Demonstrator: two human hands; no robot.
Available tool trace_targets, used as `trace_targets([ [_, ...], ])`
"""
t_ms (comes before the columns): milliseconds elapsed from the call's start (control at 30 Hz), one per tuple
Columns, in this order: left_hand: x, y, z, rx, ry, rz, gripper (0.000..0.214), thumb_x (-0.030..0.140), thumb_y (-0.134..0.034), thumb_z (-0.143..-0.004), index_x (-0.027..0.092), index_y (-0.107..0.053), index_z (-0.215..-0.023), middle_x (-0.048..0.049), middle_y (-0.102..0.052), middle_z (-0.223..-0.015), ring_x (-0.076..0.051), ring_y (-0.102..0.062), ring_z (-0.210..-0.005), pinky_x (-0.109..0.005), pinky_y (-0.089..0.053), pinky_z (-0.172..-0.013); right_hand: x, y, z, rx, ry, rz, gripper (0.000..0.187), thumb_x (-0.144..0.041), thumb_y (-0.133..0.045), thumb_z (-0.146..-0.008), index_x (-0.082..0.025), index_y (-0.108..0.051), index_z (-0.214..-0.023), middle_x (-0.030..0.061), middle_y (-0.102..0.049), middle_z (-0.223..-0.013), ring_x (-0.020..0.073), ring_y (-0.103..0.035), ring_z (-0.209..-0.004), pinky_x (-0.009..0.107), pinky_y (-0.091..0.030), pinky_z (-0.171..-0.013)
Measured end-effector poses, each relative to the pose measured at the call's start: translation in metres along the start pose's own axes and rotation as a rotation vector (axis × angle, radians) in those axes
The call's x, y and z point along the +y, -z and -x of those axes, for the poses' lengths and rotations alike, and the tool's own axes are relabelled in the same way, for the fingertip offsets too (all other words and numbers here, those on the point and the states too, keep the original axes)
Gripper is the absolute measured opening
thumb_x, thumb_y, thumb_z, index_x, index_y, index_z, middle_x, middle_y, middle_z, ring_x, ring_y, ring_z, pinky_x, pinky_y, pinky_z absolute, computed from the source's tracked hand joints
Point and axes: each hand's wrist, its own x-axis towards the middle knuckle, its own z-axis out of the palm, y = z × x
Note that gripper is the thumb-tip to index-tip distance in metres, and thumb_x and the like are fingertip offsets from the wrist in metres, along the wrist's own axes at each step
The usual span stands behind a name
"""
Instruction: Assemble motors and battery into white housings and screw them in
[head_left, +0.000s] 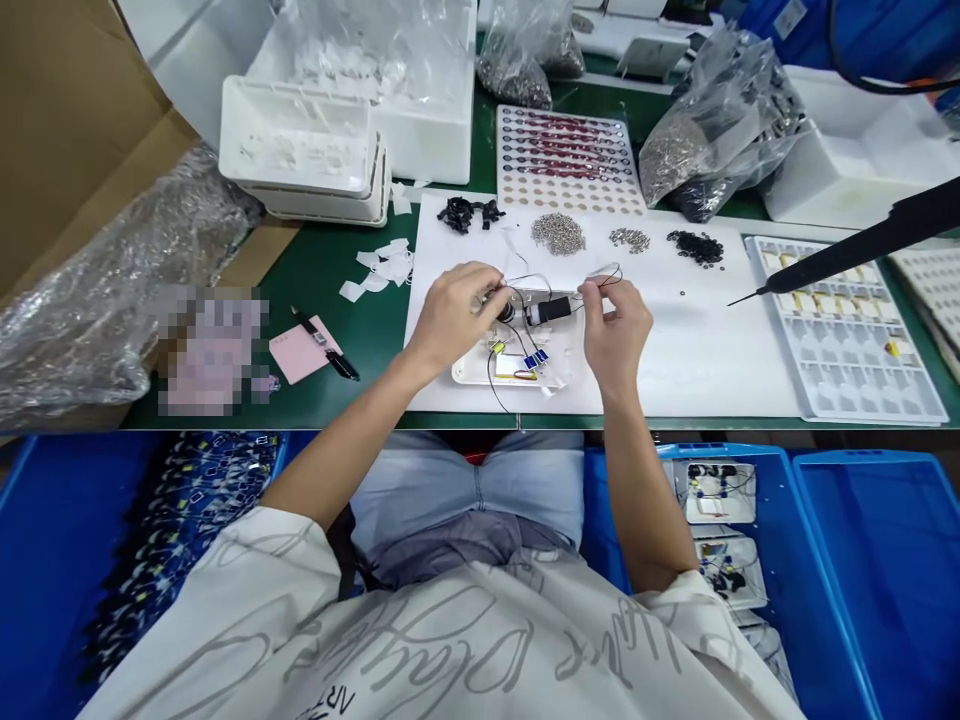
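Pinching, the right hand [615, 335] closes thumb and finger on a thin black wire [609, 279], while the left hand [454, 318] seems clamped on a small black cylinder [547, 311], held just above a white plastic tray [510, 372]. Beyond, on a white sheet [697, 350], lie heaps of silver rings [559, 233] and black rings [696, 247].

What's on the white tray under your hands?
The white plastic tray holds a flat rectangular pack, small blue blocks and black wires. The left hand and a black cylinder hide its far part, so what lies there cannot be seen.
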Motion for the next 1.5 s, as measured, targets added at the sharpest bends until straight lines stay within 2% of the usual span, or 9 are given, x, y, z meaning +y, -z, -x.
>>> trace_targets([
  [100, -0.008, 0.005, 0.002, 0.072, 0.045, -0.111, 0.019, 0.033, -0.058, -0.100, 0.020, -0.065, -0.088, -0.0063, -0.078, -0.103, -0.021, -0.069, -0.104, -0.036, -0.050, -0.097, 0.006, 0.010, -0.003, 0.015, -0.011, 0.007, 0.050, -0.062, -0.062, -0.098, -0.015, -0.073, -0.083, 0.0071, -0.070, -0.094, 0.0097, -0.060, -0.081, 0.024, -0.048, -0.073],
  [267, -0.037, 0.015, 0.020, 0.099, 0.221, -0.049, 0.010, 0.032, -0.061, -0.094, 0.022, -0.063, -0.096, -0.0030, -0.075, -0.103, -0.017, -0.066, -0.097, -0.034, -0.052, -0.086, 0.022, 0.023, 0.002, -0.133, -0.228, -0.218, 0.045, -0.060, -0.072, -0.092, -0.015, -0.074, -0.095, 0.0004, -0.063, -0.072, 0.0058, -0.054, -0.064, 0.020, -0.043, -0.061],
  [367, -0.035, 0.020, 0.034, 0.267, 0.134, -0.071, 0.023, 0.035, -0.066, -0.095, 0.026, -0.060, -0.115, -0.0047, -0.068, -0.118, -0.018, -0.063, -0.099, -0.036, -0.053, -0.082, 0.027, 0.028, 0.001, -0.190, -0.315, -0.398, 0.051, -0.065, -0.077, -0.086, -0.015, -0.072, -0.095, -0.0002, -0.063, -0.070, 0.0054, -0.054, -0.059, 0.018, -0.037, -0.050],
  [467, -0.012, 0.017, 0.035, 0.388, -0.131, -0.204, 0.020, 0.031, -0.062, -0.101, 0.026, -0.059, -0.120, -0.0085, -0.062, -0.116, -0.022, -0.060, -0.108, -0.041, -0.054, -0.086, 0.025, 0.033, -0.010, -0.267, -0.269, -0.486, 0.054, -0.068, -0.080, -0.083, -0.015, -0.071, -0.092, 0.0013, -0.065, -0.070, 0.0063, -0.056, -0.057, 0.017, -0.035, -0.045],
  [567, 0.013, -0.002, 0.026, 0.111, -0.338, -0.423, 0.014, 0.027, -0.054, -0.106, 0.022, -0.067, -0.107, -0.0093, -0.066, -0.104, -0.024, -0.062, -0.101, -0.044, -0.050, -0.086, 0.020, 0.038, -0.028, -0.334, -0.147, -0.526, 0.050, -0.063, -0.080, -0.087, -0.015, -0.070, -0.089, 0.0026, -0.067, -0.070, 0.0073, -0.059, -0.056, 0.018, -0.038, -0.044],
  [700, 0.025, -0.027, 0.021, -0.208, -0.185, -0.656, 0.035, 0.026, -0.048, -0.108, 0.016, -0.075, -0.089, -0.0153, -0.070, -0.099, -0.030, -0.065, -0.099, -0.045, -0.045, -0.084, 0.009, 0.038, -0.048, -0.359, -0.110, -0.611, 0.048, -0.063, -0.078, -0.089, -0.016, -0.068, -0.090, 0.0021, -0.067, -0.072, 0.0074, -0.060, -0.057, 0.019, -0.041, -0.044],
  [900, 0.035, -0.036, 0.032, -0.211, -0.118, -0.789, 0.041, 0.032, -0.048, -0.109, 0.016, -0.079, -0.088, -0.0150, -0.073, -0.090, -0.028, -0.069, -0.088, -0.041, -0.045, -0.075, -0.023, 0.024, -0.068, -0.446, -0.158, -0.684, 0.047, -0.062, -0.081, -0.085, -0.017, -0.068, -0.089, 0.0015, -0.068, -0.074, 0.0090, -0.063, -0.061, 0.021, -0.051, -0.049],
  [1100, 0.064, -0.044, 0.013, -0.464, 0.184, -0.779, 0.042, 0.032, -0.046, -0.109, 0.013, -0.082, -0.098, -0.0173, -0.077, -0.083, -0.032, -0.077, -0.085, -0.037, -0.048, -0.068, -0.053, 0.008, -0.086, -0.567, -0.183, -0.723, 0.041, -0.053, -0.085, -0.085, -0.016, -0.069, -0.089, 0.0027, -0.069, -0.076, 0.0115, -0.067, -0.065, 0.022, -0.054, -0.054],
  [1500, 0.059, -0.048, -0.012, -0.566, 0.261, -0.721, 0.032, 0.014, -0.047, -0.101, 0.013, -0.077, -0.115, -0.0201, -0.079, -0.101, -0.034, -0.079, -0.102, -0.040, -0.058, -0.081, -0.051, -0.001, -0.089, -0.559, -0.039, -0.637, 0.047, -0.066, -0.078, -0.086, -0.020, -0.067, -0.091, 0.0006, -0.070, -0.076, 0.0106, -0.065, -0.063, 0.023, -0.054, -0.053],
])
